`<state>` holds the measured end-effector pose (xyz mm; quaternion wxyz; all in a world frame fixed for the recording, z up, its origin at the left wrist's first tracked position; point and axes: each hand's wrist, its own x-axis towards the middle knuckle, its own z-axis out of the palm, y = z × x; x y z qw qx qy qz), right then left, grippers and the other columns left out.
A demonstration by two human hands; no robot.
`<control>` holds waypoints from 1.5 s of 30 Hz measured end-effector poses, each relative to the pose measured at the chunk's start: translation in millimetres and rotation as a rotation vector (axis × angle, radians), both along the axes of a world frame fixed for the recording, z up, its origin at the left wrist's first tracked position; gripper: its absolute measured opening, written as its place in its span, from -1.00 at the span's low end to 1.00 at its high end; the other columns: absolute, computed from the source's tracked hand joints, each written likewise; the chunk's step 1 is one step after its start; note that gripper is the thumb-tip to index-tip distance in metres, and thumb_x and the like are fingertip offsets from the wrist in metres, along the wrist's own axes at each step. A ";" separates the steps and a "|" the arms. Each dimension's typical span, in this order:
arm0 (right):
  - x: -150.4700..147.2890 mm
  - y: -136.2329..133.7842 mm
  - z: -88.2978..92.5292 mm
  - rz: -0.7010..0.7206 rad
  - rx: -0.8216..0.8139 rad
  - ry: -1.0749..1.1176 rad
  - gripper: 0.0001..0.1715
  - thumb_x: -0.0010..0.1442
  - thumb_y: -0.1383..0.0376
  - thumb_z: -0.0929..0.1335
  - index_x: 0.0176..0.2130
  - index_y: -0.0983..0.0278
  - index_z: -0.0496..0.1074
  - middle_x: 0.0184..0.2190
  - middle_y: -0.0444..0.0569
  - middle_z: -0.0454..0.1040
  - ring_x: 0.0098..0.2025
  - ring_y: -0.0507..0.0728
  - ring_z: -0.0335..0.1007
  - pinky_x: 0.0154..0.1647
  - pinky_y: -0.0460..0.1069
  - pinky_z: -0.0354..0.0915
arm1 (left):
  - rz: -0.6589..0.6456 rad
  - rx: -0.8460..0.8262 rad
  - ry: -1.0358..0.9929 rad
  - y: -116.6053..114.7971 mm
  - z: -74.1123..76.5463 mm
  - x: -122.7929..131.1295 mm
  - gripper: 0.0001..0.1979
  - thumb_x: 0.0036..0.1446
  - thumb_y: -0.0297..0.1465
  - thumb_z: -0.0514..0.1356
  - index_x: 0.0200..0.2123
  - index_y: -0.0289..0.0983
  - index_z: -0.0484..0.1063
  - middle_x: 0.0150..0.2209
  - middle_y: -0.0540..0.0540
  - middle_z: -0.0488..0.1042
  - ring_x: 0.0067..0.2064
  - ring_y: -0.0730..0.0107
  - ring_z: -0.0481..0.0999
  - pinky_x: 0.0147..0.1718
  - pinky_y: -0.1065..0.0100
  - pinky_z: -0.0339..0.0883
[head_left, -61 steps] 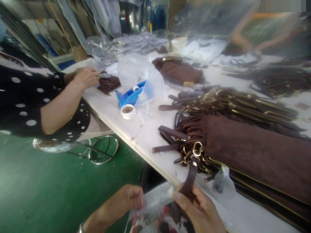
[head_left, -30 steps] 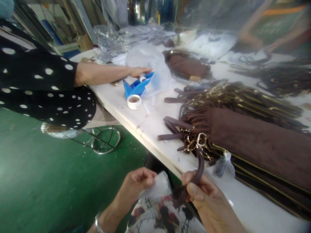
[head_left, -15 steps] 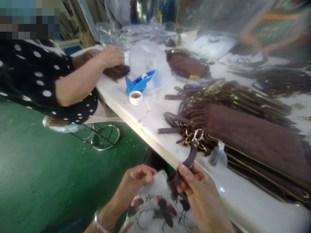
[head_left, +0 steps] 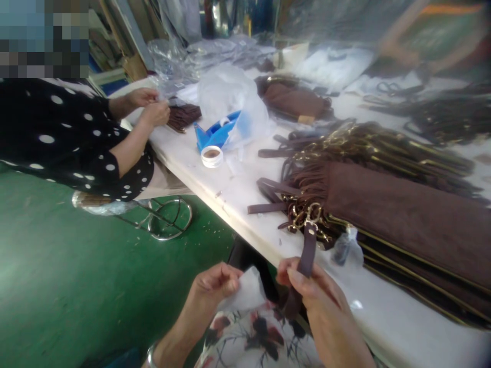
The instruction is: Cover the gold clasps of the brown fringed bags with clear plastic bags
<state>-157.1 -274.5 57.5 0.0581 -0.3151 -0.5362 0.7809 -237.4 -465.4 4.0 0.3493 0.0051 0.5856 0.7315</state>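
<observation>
My left hand (head_left: 218, 283) pinches a small piece of thin white sheet (head_left: 249, 291) above my lap. To its right, my right hand (head_left: 314, 291) is closed on a dark brown strap (head_left: 306, 253), fingers on both sides of it. The strap's upper end joins a gold clasp (head_left: 313, 213) lying at the edge of a pile of brown fringed bags (head_left: 391, 209). Its lower end hangs below my fingers. Beside the clasp sits a small clear plastic bag (head_left: 348, 250) with something dark inside.
On the white table (head_left: 180, 168) stand a blue tape dispenser (head_left: 217, 134) and a round white tub (head_left: 212, 157). A crumpled plastic bag (head_left: 230, 92) lies behind them. At left a person in a dotted top (head_left: 72, 138) handles something; a metal stool (head_left: 170, 220) is below.
My right hand has shifted slightly right, and the strap now hangs straighter from the clasp. The white sheet has come apart from the strap. The co-worker's hands have drawn back left.
</observation>
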 end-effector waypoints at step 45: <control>-5.4 17.6 2.9 0.484 -0.007 -0.251 -0.84 0.16 0.24 0.35 -0.38 0.30 0.37 -0.69 -0.26 0.32 -0.71 -0.12 0.04 -0.62 -0.14 -0.06 | -0.258 -0.304 0.344 6.2 12.2 -20.6 -0.81 0.24 -0.29 0.21 -0.38 -0.25 0.42 -0.19 -0.04 0.54 -0.17 0.34 0.47 -0.21 0.42 0.26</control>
